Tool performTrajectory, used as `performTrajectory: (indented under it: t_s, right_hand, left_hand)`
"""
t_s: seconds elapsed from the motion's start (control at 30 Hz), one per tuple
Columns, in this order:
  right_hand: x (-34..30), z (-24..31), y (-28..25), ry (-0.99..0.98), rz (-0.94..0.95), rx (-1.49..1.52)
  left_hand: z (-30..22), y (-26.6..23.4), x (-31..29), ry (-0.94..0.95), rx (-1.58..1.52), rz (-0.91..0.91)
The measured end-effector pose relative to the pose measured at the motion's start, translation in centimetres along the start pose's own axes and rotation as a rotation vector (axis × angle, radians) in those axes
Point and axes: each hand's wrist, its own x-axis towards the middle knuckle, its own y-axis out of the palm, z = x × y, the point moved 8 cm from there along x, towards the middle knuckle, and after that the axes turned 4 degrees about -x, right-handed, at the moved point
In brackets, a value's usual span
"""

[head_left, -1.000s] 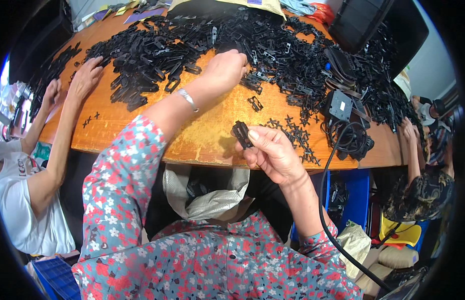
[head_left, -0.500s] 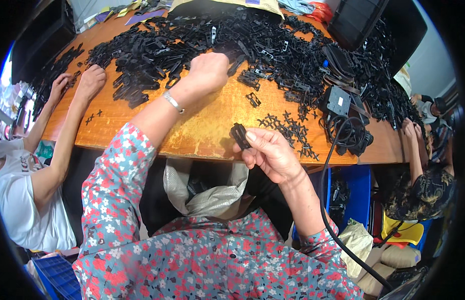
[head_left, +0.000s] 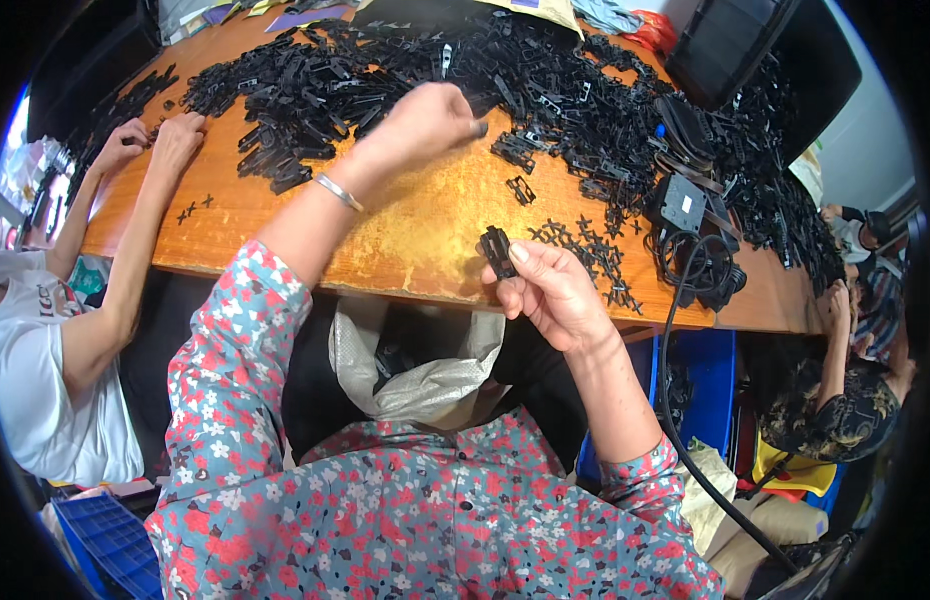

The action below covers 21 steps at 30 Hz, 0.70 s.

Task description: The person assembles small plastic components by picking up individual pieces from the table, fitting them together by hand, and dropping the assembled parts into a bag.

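My right hand (head_left: 550,290) pinches a small black slotted plastic piece (head_left: 498,251) between thumb and fingers, above the table's front edge. Over the near edge of a large heap of black plastic parts (head_left: 320,85) is my left hand (head_left: 430,122), back upward and fingers curled. A dark bit shows at its fingertip; what it is I cannot make out. One loose black frame-like part (head_left: 522,190) lies between the heap and my right hand. Small black cross-shaped pieces (head_left: 590,258) are scattered just beyond my right hand.
The wooden table (head_left: 385,250) has a pale woven sack (head_left: 420,385) hanging open below its edge. A black box with coiled cable (head_left: 680,205) sits on the right; its cord runs past my right arm. A blue crate (head_left: 707,385) stands below. Co-workers' hands (head_left: 175,145) work at left and right.
My left hand has shifted slightly, its fingertips now turned toward the right. My right hand still holds the black plastic piece. The whole view has shifted a little.
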Motion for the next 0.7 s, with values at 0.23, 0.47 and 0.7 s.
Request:
performTrajectory:
  t_s: [0.23,0.47,0.7]
  right_hand:
    - [-0.1,0.3,0.2,-0.025,-0.014,0.015]
    - [-0.1,0.6,-0.4,-0.111,-0.133,0.058]
    - [0.3,2.4,-0.1,-0.342,-0.36,-0.085]
  left_hand:
    - [0.9,1.0,-1.6,-0.087,-0.358,0.078]
    - [1.8,4.2,-4.6,-0.111,-0.864,0.286]
    - [0.6,4.8,-10.5,-0.128,-1.005,0.264]
